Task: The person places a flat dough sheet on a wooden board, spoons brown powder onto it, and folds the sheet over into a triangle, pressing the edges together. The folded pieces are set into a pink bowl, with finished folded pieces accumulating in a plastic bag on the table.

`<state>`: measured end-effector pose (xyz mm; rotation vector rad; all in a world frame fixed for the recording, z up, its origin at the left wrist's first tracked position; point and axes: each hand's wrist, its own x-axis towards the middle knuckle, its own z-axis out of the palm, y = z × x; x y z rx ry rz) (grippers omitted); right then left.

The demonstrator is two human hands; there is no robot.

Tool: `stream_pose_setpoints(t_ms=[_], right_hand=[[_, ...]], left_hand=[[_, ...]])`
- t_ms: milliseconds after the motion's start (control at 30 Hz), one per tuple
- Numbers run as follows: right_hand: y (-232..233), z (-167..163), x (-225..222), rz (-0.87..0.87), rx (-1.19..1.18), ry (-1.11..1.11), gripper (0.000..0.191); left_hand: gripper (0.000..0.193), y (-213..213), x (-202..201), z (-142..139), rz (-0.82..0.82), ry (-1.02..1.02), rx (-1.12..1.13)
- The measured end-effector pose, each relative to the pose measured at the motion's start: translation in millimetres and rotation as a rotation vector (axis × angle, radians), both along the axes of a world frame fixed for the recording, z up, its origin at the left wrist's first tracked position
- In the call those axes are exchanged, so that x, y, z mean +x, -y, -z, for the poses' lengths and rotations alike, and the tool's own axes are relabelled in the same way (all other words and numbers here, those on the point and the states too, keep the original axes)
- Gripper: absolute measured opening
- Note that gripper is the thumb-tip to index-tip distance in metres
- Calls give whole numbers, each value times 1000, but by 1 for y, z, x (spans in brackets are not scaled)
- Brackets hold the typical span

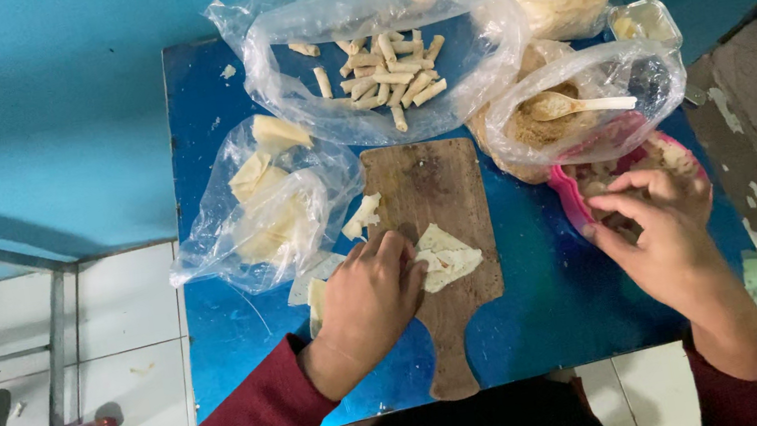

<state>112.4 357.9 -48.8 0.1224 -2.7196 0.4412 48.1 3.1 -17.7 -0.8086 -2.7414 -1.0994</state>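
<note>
Clear plastic bags (393, 48) crowd the blue table (555, 307)

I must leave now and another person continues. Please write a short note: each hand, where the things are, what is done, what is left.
Left hand: flat on a pale wrapper lying on the wooden board.
Right hand: fingers inside the pink bowl; whether they hold anything is hidden.
Done: many finished rolls lie in the open clear bag at the back.
Left: the wrapper on the board is unfilled; more wrappers wait in the left bag.
</note>
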Motion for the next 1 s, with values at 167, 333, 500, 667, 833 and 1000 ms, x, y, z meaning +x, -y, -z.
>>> stream_pose_setpoints(t_ms=[167, 333, 500, 667, 833, 1000], right_hand=[[-4, 6, -3, 6, -85, -8, 28], [17, -19, -2, 82, -15, -66, 25], [72, -45, 4, -224, -33, -21, 32], [113, -46, -13, -415, -12, 92, 52], [126, -32, -10, -263, 280, 42, 56], [129, -15, 5, -251, 821, -235, 48]], left_hand=[[19, 0, -2, 2, 8, -10, -2], [21, -2, -2, 7, 3, -18, 13], [22, -2, -3, 10, 3, -14, -2], [22, -3, -4, 11, -2, -22, -7], [22, -5, -2, 12, -17, -15, 9], [22, -5, 0, 12, -24, -1, -12]])
